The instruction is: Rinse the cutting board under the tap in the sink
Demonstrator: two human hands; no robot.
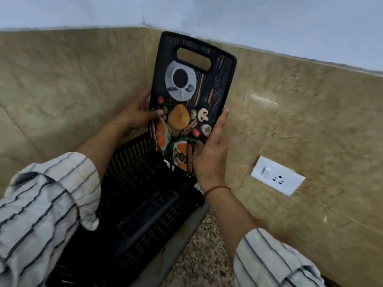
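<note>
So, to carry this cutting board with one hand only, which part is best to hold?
Probably the handle slot at the top end of the cutting board. The board stands upright, so fingers can hook through from above. Now the left hand and right hand clamp its long edges.

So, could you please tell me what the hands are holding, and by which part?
Both hold the cutting board upright: the left hand on its left edge, the right hand on its lower right edge.

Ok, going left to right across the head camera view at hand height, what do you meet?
Left hand → printed cutting board, held upright by both hands → right hand → white wall socket with switch.
</note>
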